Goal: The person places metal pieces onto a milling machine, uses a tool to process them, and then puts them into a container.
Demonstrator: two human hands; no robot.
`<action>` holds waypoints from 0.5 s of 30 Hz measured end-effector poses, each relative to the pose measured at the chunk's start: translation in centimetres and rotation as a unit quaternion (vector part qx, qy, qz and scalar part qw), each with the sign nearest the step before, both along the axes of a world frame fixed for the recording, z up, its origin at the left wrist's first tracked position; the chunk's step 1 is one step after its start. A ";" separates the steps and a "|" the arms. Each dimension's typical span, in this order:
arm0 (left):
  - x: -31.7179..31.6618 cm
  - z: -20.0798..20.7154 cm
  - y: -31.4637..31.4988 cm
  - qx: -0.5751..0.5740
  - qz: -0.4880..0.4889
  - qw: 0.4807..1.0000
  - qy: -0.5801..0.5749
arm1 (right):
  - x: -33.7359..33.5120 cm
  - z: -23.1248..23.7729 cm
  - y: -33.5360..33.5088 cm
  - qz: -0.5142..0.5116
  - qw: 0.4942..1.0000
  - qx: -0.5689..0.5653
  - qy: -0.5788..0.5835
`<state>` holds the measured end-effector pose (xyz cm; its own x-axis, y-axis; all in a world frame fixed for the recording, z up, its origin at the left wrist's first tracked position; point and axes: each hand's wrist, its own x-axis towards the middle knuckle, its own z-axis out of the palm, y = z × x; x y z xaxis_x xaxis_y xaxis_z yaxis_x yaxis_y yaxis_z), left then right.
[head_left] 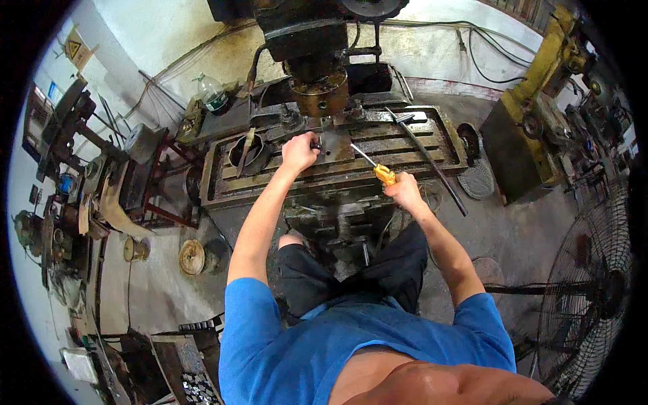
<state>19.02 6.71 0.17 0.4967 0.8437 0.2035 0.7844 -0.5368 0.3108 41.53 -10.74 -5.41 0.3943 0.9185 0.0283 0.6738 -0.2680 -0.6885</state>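
My right hand (404, 192) is wrapped round a yellow air blow gun (385, 174), whose thin metal nozzle points up and left toward the middle of the machine table. My left hand (300, 152) is at the slotted table (378, 145), just below the milling machine's round spindle head (320, 93). Its fingers are closed at a small dark part that I cannot make out clearly. Between the nozzle tip and my left fingers is a pale, blurred patch. A dark round pot (250, 156) with a brush (247, 143) in it stands left of that hand.
A long metal bar (432, 165) slants over the table's right front edge. At the back left stands a clear plastic bottle (213, 94). A yellow machine (520, 128) is at the right, with a large fan (594, 290) nearer me. A round bucket (192, 257) sits on the floor.
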 end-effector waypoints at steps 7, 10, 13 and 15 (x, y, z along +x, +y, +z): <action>0.5 -2.1 1.6 0.033 -0.012 0.999 -0.042 | 0.4 -1.4 -1.5 0.001 0.995 -0.095 -0.032; 2.2 -2.7 2.7 0.074 -0.018 0.994 -0.082 | 0.7 0.3 -2.9 0.024 0.997 -0.068 -0.022; 3.8 -3.5 3.1 0.071 -0.035 0.994 -0.074 | 1.0 1.5 -4.1 0.042 0.998 -0.020 -0.045; 4.3 -3.7 3.2 0.080 -0.017 0.994 -0.069 | 1.7 2.6 -5.0 0.050 0.998 0.008 -0.034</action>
